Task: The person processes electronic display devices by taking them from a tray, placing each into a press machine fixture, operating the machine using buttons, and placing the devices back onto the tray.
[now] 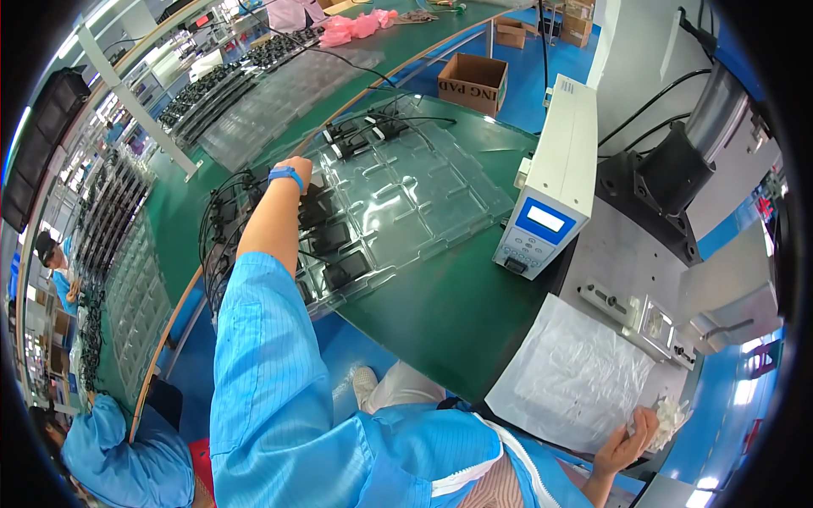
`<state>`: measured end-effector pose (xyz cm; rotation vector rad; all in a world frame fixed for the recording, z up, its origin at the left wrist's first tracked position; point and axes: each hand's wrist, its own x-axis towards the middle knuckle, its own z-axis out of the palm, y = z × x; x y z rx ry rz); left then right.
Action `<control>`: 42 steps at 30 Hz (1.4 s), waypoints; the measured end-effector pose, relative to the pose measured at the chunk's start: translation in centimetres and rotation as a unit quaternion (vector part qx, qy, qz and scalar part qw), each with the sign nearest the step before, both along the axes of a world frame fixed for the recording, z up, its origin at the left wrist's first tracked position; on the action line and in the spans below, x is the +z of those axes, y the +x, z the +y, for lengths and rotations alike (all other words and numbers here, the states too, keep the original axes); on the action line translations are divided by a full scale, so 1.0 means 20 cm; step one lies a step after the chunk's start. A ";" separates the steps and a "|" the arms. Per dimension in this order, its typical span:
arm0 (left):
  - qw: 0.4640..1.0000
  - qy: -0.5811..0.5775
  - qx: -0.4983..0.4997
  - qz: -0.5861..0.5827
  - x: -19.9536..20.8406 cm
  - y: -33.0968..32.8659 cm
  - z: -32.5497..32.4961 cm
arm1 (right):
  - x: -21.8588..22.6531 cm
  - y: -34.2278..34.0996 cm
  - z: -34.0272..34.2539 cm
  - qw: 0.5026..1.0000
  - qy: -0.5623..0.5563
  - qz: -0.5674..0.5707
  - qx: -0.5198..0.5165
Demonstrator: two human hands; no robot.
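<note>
My left arm reaches out over a clear plastic tray [398, 199]. My left hand [294, 172], with a blue band at the wrist, is closed above the tray's left side; its fingertips and anything in them are hidden. Black adapter-like blocks with cables [345, 268] lie in compartments beside my forearm. More black blocks with pale faces [345, 140] sit along the tray's far edge. At the lower right, my right hand [629, 440] has loosely bent fingers and shows nothing in them. It rests beside a crumpled whitish heap [671, 421], at the edge of a white plastic sheet [572, 372].
A white control box with a blue panel [546, 224] stands right of the tray. Beyond it is a machine with a metal fixture [648, 322] and a black column mount [673, 173]. An open carton [472, 82] stands behind the green table [423, 309]. Co-workers sit at left.
</note>
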<state>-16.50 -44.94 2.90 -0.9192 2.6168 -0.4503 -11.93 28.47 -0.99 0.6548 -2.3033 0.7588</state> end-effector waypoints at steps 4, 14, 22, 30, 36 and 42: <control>1.000 0.014 -0.005 -0.021 0.08 -0.14 0.03 | -0.01 0.01 0.03 0.999 0.014 -0.029 -0.004; 0.958 0.068 0.048 0.274 -0.35 -0.47 -0.17 | -0.05 0.02 0.08 0.997 0.063 -0.035 -0.035; 0.940 0.086 0.041 0.327 -0.26 -0.44 -0.11 | -0.01 0.02 0.03 0.996 0.067 -0.058 -0.007; 0.870 0.197 0.020 0.452 0.18 -0.26 0.21 | 0.05 0.00 -0.07 0.999 0.031 -0.013 0.005; 0.576 0.601 -0.046 0.552 0.41 0.08 0.59 | 0.06 -0.02 -0.08 0.999 0.010 0.023 0.033; 0.511 0.730 -0.209 0.402 0.64 0.57 1.20 | 0.31 0.02 -0.12 0.989 -0.038 0.055 0.133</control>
